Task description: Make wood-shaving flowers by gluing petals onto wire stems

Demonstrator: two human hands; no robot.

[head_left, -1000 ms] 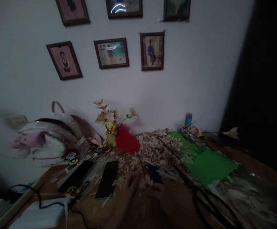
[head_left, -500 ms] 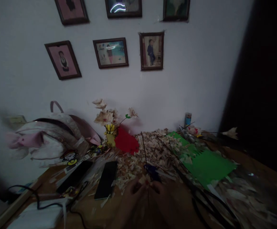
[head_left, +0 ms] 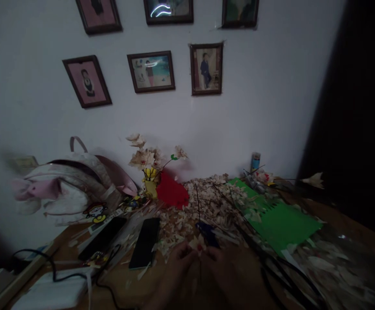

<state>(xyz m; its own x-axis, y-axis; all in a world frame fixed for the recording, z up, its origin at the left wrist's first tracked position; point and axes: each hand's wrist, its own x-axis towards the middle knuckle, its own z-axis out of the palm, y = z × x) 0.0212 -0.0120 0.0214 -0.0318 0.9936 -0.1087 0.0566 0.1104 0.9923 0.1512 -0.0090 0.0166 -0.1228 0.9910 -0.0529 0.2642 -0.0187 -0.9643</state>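
Observation:
Close to the table's front edge, my left hand and my right hand meet around a small pale flower with a reddish centre. Fingers of both hands are closed on it, one hand on either side. A thin dark stem shows below the flower, between the hands. Another thin dark rod rises behind it; whether the two are one piece I cannot tell. Just beyond my fingers lies a dark blue object, its kind unclear in the dim light.
Pale petal scraps cover the middle of the table. Black scissors and green sheets lie to the right. Two phones, a white box with a black cable, and a backpack are left. Finished-looking flowers stand behind.
The view has shifted slightly. Both hands keep their hold on the flower, whose petals now face a little more toward me; otherwise little differs.

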